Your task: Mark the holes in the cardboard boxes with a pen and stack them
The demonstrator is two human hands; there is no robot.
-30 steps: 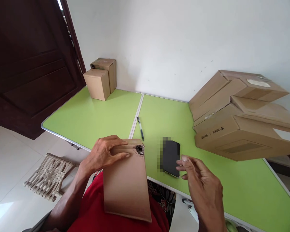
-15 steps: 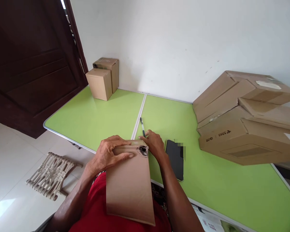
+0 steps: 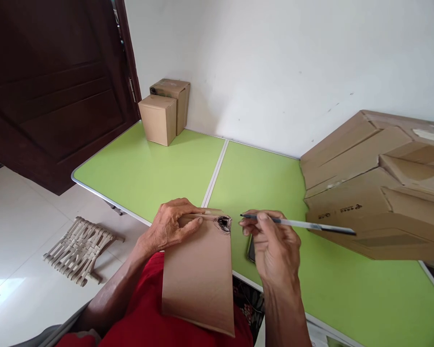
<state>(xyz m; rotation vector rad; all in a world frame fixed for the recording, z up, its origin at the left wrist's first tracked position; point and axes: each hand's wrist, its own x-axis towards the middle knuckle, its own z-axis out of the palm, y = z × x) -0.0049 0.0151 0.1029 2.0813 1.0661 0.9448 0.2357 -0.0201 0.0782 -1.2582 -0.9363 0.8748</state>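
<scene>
Green table: your left hand grips the carton; your right hand pinches the pen crosswise, pointing left, just apart from the blackened corner.

White wall, dark door, pale floor (shiny, too), woven stool

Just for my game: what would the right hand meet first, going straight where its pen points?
Probably the cardboard box, near its dark corner; depth is unclear, so the pen might just miss.
</scene>
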